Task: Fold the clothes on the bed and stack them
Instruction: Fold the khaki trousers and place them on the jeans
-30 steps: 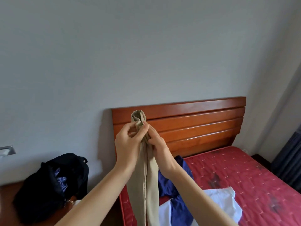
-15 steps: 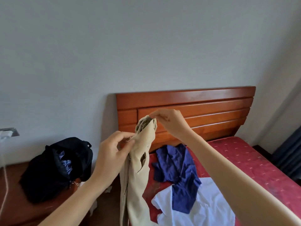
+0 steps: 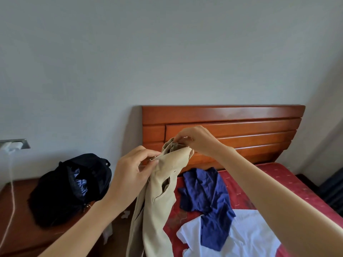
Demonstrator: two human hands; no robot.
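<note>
I hold the beige trousers (image 3: 159, 197) up above the bed's (image 3: 289, 184) edge, my left hand (image 3: 133, 175) pinching one side of the waistband and my right hand (image 3: 196, 140) pinching the other, so the legs hang straight for folding.
</note>
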